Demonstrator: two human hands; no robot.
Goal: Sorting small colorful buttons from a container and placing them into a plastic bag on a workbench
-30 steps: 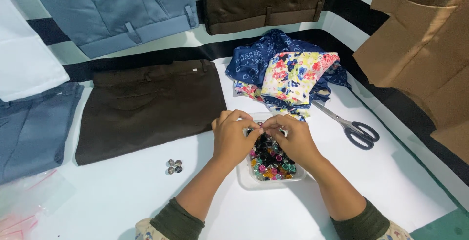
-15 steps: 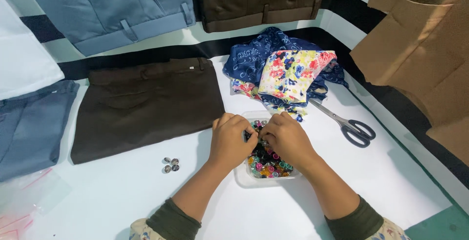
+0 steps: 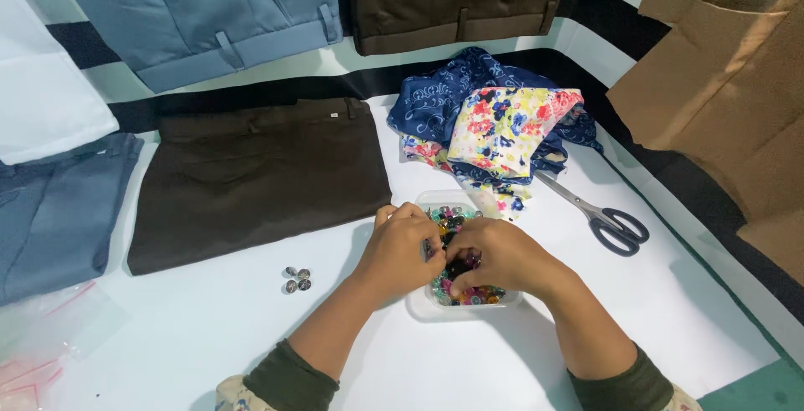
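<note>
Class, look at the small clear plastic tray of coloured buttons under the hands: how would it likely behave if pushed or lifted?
The clear plastic tray looks thin and shallow, so it probably slides easily on the smooth white table. Its loose coloured buttons would likely shift or spill if tilted. It seems light.

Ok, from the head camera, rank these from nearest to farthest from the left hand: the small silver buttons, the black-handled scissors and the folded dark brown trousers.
From the left hand:
1. Small silver buttons, on the white table just to its left.
2. Folded dark brown trousers, up and to the left; close to the buttons' distance, hard to separate.
3. Black-handled scissors, clearly farthest, right of both hands.
</note>
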